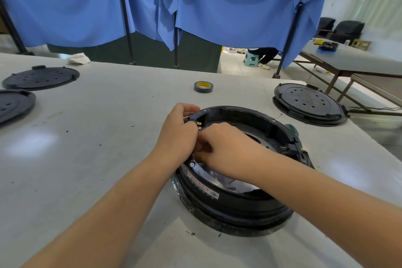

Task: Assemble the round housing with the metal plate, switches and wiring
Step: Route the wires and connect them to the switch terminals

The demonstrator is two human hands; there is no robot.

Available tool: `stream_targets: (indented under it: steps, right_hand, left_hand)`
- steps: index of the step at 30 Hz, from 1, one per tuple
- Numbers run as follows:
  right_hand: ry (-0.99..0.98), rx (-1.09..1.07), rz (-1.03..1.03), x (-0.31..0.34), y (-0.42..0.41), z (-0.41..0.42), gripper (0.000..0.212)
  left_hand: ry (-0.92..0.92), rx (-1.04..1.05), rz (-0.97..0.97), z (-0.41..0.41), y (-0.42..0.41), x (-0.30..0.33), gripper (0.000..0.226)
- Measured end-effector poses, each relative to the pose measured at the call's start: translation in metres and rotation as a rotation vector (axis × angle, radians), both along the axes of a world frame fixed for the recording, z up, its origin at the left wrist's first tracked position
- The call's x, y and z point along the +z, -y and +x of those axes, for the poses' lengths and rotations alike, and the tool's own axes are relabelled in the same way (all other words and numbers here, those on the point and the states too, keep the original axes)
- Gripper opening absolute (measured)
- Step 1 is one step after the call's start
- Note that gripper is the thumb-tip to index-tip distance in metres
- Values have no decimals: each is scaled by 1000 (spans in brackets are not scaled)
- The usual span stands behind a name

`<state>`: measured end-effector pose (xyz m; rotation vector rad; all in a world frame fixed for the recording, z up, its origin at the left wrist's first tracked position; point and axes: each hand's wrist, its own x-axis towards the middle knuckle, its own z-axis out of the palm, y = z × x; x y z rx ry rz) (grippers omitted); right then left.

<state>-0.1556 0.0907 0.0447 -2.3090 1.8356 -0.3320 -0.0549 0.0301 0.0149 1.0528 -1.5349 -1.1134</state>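
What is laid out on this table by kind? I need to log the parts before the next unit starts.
Round housing: 1, both hands working at its rim
Black perforated discs: 3
Tape roll: 1
Crumpled white cloth: 1
Total: 6

My round black plastic housing [237,204] sits open-side up on the table, silver metal plate [256,137] lying flat inside it.

1 head-worn view, forward and down, close over the table [108,137].
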Motion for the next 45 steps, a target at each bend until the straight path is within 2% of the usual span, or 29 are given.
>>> stream_targets:
  steps: [7,12,15,20,24,28,33,45]
  right_hand:
    - [16,23,-9,0,0,-2,13]
    - [219,-8,35,2,-2,-11,14]
    - [338,-100,26,5,1,-22,13]
    - [257,-243,-29,1,8,-30,13]
    - [279,-218,28,-2,8,-28,10]
    - [313,-188,-19,-1,9,-25,5]
    - [242,-147,76,-5,9,-20,10]
    - [297,-170,155,-9,12,-14,16]
  left_hand:
    - [14,-4,-3,1,0,0,42]
    - [26,-8,-5,1,2,1,43]
    - [51,-15,-7,2,2,0,44]
    - [77,-14,-18,3,4,0,42]
    - [92,-19,-28,4,3,0,41]
    - [84,-18,-21,4,4,-1,42]
    - [100,-18,-28,3,5,-1,42]
    - [85,-17,-23,4,5,-1,42]
